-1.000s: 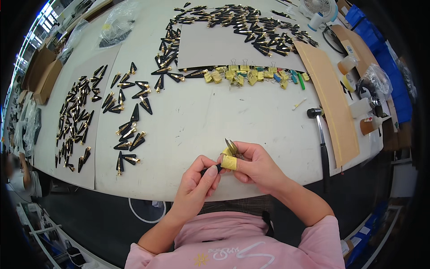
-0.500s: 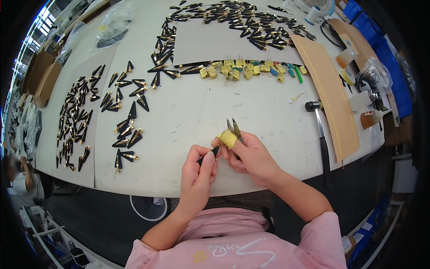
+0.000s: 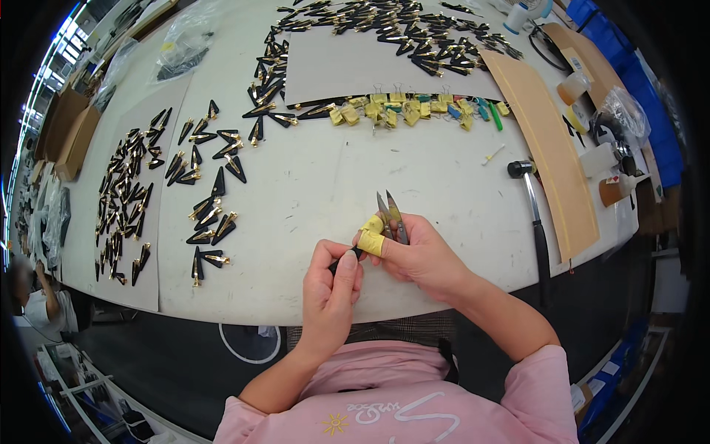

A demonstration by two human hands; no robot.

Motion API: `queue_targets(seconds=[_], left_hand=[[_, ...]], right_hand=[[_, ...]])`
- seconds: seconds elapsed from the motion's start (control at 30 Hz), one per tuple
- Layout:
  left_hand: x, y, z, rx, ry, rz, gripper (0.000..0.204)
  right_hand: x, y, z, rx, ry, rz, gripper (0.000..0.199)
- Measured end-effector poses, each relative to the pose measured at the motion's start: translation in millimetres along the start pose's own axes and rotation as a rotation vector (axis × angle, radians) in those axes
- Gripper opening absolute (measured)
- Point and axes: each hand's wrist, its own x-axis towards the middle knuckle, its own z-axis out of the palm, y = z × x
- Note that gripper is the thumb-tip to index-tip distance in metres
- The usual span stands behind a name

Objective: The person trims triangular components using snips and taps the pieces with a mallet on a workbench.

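Note:
My left hand (image 3: 330,296) pinches a small black tapered clip (image 3: 335,265) between thumb and fingers, just above the table's near edge. Most of that clip is hidden by my fingers. My right hand (image 3: 425,255) is closed around a pair of thread snips (image 3: 391,211), whose blades point away from me and stand apart. Yellow tape (image 3: 371,243) wraps its thumb and forefinger, and these fingertips meet the far end of the clip. To the left lie several loose black clips with gold metal prongs (image 3: 210,217).
More clips cover a grey board (image 3: 151,270) at the left and pile up at the far side (image 3: 399,26). Yellow-wrapped binder clips (image 3: 388,115) line another board's edge. A hammer (image 3: 534,222), a tan strip (image 3: 551,170) and bottles (image 3: 614,191) stand or lie at the right.
The taped right thumb has shifted in front, against the clip, and the snips have turned so more of their handles shows. My left hand keeps its pinch. The whole view has moved slightly.

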Motion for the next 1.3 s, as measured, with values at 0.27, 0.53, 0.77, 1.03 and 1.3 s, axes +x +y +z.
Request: queue_targets(seconds=[0.27,0.53,0.77,1.03,1.3], left_hand=[[1.2,11.0,-2.3,-0.057,0.027,-0.055,0.013],[4.1,20.6,-29.7,-0.660,-0.289,-0.346,0.034],[-2.3,22.1,-12.8,-0.171,-0.094,-0.092,0.033],[-2.4,2.6,-7.1,0.040,0.013,0.116,0.028],[-0.8,-2.1,-10.3,0.102,0.009,0.139,0.028]], right_hand=[[4.6,1.7,18.0,-0.155,0.100,-0.153,0.016],[-6.9,-3.1,18.6,-0.081,-0.113,-0.245,0.022],[-9.2,1.2,20.1,-0.225,0.070,-0.359,0.016],[-3.0,8.7,12.6,-0.245,0.214,-0.365,0.022],[-0.6,13.6,5.1,-0.225,0.177,-0.357,0.022]])
